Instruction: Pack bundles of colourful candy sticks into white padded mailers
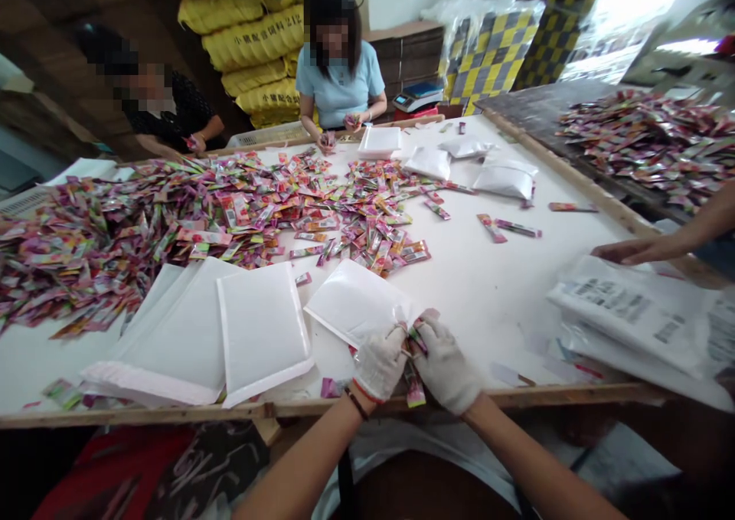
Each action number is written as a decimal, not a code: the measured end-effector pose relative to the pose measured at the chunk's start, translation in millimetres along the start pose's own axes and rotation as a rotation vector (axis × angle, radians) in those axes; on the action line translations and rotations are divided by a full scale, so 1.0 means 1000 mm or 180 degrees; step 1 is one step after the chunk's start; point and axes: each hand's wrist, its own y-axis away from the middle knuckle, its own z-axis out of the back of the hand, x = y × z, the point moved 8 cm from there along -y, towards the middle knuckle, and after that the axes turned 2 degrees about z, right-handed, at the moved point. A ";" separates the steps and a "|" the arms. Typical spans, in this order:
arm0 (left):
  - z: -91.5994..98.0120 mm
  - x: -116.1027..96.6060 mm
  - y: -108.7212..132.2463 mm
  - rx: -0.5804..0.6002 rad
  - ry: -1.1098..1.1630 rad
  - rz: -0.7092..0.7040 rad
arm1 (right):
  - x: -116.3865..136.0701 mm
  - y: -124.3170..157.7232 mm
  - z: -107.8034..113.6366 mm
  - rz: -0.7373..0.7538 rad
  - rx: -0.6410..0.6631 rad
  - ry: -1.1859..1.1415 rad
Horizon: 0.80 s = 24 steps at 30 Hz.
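Note:
Both my hands wear white gloves and meet near the table's front edge. My left hand (pixel 379 363) is closed on the near edge of a white padded envelope (pixel 356 305) that lies on the table. My right hand (pixel 445 367) is closed on a small bunch of colourful sachets (pixel 414 386) at the envelope's mouth. A big heap of colourful sachets (pixel 172 221) covers the left and middle of the white table (pixel 494 290).
A stack of white padded envelopes (pixel 200 336) lies at the front left. Filled white envelopes (pixel 505 177) sit far right. Two people sit at the far side. Another person's hand (pixel 632 252) reaches over labelled bags (pixel 625 305) on the right. A wooden rail (pixel 402 405) edges the table.

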 end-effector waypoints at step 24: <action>0.005 0.012 -0.015 0.0190 0.0626 0.0313 | -0.008 -0.012 -0.007 0.0592 0.0096 -0.0930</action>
